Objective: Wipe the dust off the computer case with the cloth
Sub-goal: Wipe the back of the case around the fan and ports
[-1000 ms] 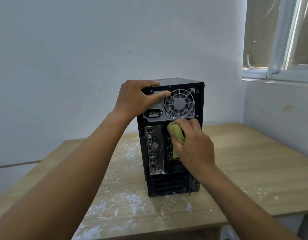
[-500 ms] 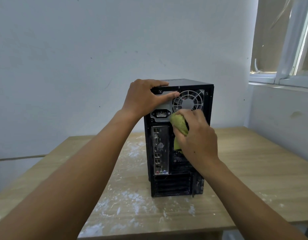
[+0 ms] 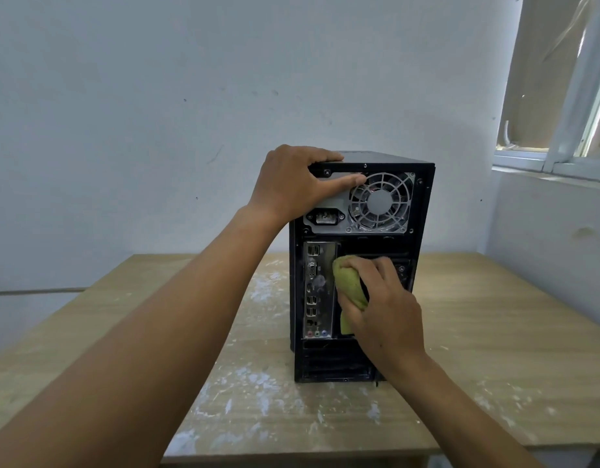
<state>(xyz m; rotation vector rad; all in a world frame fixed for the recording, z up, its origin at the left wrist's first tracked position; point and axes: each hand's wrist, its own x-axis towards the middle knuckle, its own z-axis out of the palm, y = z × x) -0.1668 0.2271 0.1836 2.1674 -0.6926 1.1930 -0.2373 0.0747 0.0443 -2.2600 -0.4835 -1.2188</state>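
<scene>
A black computer case (image 3: pixel 421 211) stands upright on the wooden table (image 3: pixel 494 349), its back panel with fan grille and ports facing me. My left hand (image 3: pixel 291 184) grips the case's top left rear corner, fingers over the top edge and thumb on the back. My right hand (image 3: pixel 383 305) holds a bunched yellow-green cloth (image 3: pixel 350 285) and presses it against the middle of the back panel, right of the silver port plate. The panel behind that hand is hidden.
White dust or paint smears cover the table around the case (image 3: pixel 258 383). A pale wall stands close behind the table. A window and its sill (image 3: pixel 561 163) are at the upper right, with a low wall section beside the table's right side.
My right hand has slid the cloth down the back panel, from just under the fan grille to the middle beside the port plate. My left hand keeps its hold on the top corner.
</scene>
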